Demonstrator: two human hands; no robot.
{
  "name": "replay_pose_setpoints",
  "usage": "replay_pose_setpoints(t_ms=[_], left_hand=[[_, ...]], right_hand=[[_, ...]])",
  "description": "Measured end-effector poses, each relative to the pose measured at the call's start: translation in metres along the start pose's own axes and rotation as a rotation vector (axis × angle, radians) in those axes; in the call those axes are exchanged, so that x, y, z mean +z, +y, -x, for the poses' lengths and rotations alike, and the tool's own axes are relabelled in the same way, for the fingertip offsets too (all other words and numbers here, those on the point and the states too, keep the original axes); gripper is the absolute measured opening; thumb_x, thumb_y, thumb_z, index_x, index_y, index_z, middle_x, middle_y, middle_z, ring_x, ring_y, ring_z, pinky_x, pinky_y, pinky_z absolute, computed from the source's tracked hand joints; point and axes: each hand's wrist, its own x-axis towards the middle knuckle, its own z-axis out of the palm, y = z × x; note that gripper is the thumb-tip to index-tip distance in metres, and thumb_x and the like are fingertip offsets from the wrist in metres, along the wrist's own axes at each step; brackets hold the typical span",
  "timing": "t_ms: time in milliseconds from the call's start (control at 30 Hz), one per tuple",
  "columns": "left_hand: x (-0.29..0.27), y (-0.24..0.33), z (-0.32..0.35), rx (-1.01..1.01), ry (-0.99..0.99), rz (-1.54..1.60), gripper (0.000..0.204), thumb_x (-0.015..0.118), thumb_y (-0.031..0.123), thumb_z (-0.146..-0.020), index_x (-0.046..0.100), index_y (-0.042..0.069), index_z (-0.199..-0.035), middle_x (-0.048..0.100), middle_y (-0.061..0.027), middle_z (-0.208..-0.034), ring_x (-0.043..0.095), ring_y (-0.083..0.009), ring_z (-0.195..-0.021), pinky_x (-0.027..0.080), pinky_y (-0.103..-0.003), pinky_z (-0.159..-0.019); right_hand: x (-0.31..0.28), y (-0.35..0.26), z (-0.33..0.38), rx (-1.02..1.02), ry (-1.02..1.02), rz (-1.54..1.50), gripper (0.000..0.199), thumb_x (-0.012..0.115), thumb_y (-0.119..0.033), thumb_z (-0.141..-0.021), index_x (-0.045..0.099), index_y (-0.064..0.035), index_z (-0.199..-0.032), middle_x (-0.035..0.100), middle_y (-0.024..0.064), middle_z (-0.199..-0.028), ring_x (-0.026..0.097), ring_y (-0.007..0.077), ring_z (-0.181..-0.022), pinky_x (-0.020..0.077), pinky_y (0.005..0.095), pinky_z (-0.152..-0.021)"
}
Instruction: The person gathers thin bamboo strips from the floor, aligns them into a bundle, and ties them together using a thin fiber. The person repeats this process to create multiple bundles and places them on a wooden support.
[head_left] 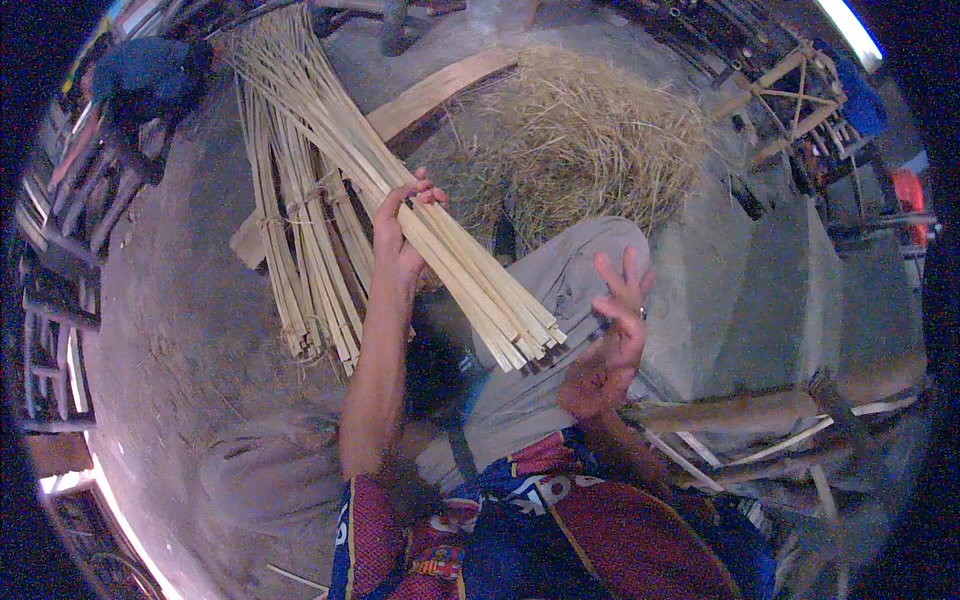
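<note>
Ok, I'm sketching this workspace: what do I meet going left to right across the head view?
Co-worker, tied strip bundles on the floor, left hand, right hand, wooden frame, red object.

The strips (474,272) look matt, woody; the straw (600,130) rough.

Strip bundles (312,242) left of straw (610,140), plank (445,92) (crosswise) beneath

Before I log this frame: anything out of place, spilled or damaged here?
Nothing looks clearly damaged. The straw stands out most: it lies in a loose, tangled heap, unlike the gathered bundles to its left. The strips in the left hand have slightly uneven near ends.
</note>
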Motion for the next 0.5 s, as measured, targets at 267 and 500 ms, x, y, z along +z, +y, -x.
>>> replay_pose_setpoints(t_ms=[267,500], left_hand=[[-0.012,0.02,0.014,-0.047,-0.087,0.069,0.03,0.054,0.005,-0.091,0.05,-0.004,-0.119,0.05,-0.0048,-0.078,0.05,-0.0133,-0.067,0.049,-0.031,-0.075],[-0.02,0.022,0.021,-0.003,-0.117,-0.034,0.031,0.054,0.005,-0.091,0.048,-0.003,-0.121,0.047,-0.0044,-0.077,0.049,-0.0137,-0.067,0.046,-0.03,-0.074]], right_hand=[[0.048,-0.007,-0.003,0.28,-0.069,-0.29,0.066,0.026,-0.058,-0.098,0.054,-0.0013,-0.117,0.056,0.0223,-0.128,0.046,0.0352,-0.127,0.022,0.0494,-0.113],[0.034,0.011,-0.036,0.776,-0.696,-0.304,0.034,0.066,-0.025,-0.091,0.06,-0.0042,-0.118,0.063,0.0055,-0.112,0.058,0.0133,-0.101,0.0452,0.0289,-0.09]])
